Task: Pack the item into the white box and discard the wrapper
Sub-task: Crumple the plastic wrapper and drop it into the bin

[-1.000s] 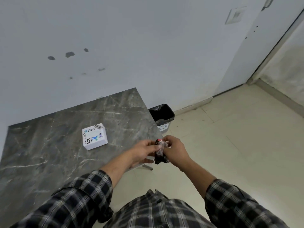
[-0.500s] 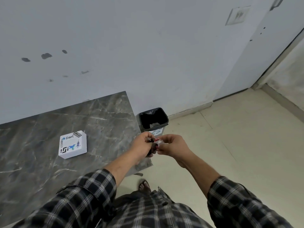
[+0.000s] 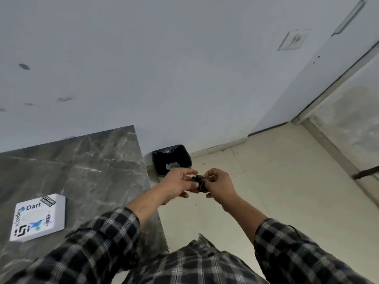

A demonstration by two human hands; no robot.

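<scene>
A small dark item (image 3: 200, 182) sits between my two hands, held in the air to the right of the table, just in front of the bin. My left hand (image 3: 177, 184) and my right hand (image 3: 218, 184) both pinch it with their fingertips. Whether a wrapper is still on it is too blurred to tell. The white box (image 3: 39, 218), closed and covered in stickers, lies flat on the dark marble table (image 3: 92, 171) at the left, well away from both hands.
A black-lined waste bin (image 3: 172, 159) stands on the floor against the wall, beside the table's right edge and just beyond my hands. Pale tiled floor (image 3: 266, 181) stretches to the right toward a door frame (image 3: 328, 83).
The view has swung right and closer, so the box sits further left. My hands have stayed together on the item, now directly in front of the bin; the red and clear bits no longer show.
</scene>
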